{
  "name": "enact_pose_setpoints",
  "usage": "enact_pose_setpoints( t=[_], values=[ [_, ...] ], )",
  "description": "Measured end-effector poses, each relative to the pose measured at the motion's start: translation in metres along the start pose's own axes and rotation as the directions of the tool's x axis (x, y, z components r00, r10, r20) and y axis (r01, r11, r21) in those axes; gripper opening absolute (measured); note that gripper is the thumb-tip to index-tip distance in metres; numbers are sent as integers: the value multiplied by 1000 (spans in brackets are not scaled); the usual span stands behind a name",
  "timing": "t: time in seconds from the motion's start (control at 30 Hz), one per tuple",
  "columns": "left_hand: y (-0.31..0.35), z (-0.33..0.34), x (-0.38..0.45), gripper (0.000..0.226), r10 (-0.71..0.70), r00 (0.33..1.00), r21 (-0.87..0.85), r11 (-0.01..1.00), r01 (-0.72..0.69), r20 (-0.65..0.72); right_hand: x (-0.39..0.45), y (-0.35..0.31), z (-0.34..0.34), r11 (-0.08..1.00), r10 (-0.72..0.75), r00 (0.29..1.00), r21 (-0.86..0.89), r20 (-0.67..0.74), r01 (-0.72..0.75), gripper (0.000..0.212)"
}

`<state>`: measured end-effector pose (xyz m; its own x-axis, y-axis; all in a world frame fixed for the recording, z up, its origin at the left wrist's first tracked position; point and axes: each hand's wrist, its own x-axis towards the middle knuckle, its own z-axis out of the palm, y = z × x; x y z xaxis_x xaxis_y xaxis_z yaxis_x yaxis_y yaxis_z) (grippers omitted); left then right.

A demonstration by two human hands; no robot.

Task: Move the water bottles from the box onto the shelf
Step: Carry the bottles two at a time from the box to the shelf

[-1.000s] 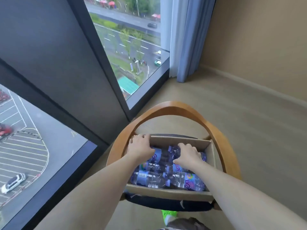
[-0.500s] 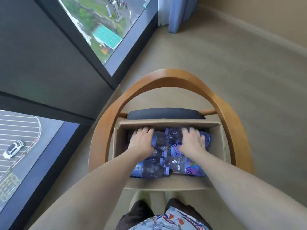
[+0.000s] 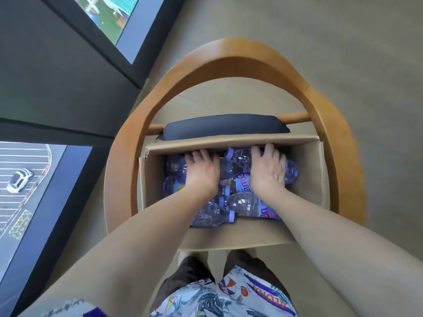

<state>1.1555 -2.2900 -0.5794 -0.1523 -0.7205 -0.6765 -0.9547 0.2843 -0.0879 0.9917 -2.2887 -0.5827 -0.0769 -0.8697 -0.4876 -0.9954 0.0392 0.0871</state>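
An open cardboard box (image 3: 304,170) rests on a wooden chair, directly below me. Several clear water bottles with purple caps and colourful labels lie on their sides inside it. My left hand (image 3: 201,171) lies over a bottle (image 3: 175,165) at the far left of the box, fingers curled around it. My right hand (image 3: 267,171) wraps a bottle (image 3: 291,171) at the far right. Two more bottles (image 3: 246,205) lie nearer me, untouched. No shelf is in view.
The chair has a curved wooden back and arm rail (image 3: 229,56) around the box and a dark cushion (image 3: 224,126) behind it. Floor-to-ceiling windows with dark frames (image 3: 68,72) stand at the left. Beige carpet (image 3: 343,42) spreads to the right and beyond.
My view has tilted down and closer over the box. Both hands have slid deeper into it and settled over the far bottles, fingers curling around them.
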Motion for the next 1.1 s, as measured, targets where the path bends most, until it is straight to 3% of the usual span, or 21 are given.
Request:
enact_pose_setpoints(
  t=[0.17, 0.3, 0.7, 0.8, 1.0, 1.1],
  values=[
    [-5, 0, 20, 71, 50, 998, -150, 988, -44, 40, 5, -4, 6, 998, 5, 999, 56, 37, -7, 71],
    [-2, -1, 29, 82, 90, 993, -123, 989, -80, 74, 7, 1, 10, 995, -21, 1000, 99, -13, 22, 69],
    [6, -1, 14, 67, -1, 1000, -148, 989, 2, 11, -2, 20, 1, 982, -115, 993, 150, -20, 116, 62],
    [4, -3, -3, 63, -40, 998, -203, 978, 51, 57, -12, 26, -6, 970, -106, 994, 222, 21, 99, 58],
    [-17, -7, -46, 63, -153, 962, -515, 819, 251, 226, -26, 24, -25, 890, -190, 981, 429, 50, 151, 65],
    [-33, -20, -70, 68, -206, 943, -687, 647, 332, 261, -25, 9, -51, 851, -195, 975, 513, 104, 115, 68]
  ],
)
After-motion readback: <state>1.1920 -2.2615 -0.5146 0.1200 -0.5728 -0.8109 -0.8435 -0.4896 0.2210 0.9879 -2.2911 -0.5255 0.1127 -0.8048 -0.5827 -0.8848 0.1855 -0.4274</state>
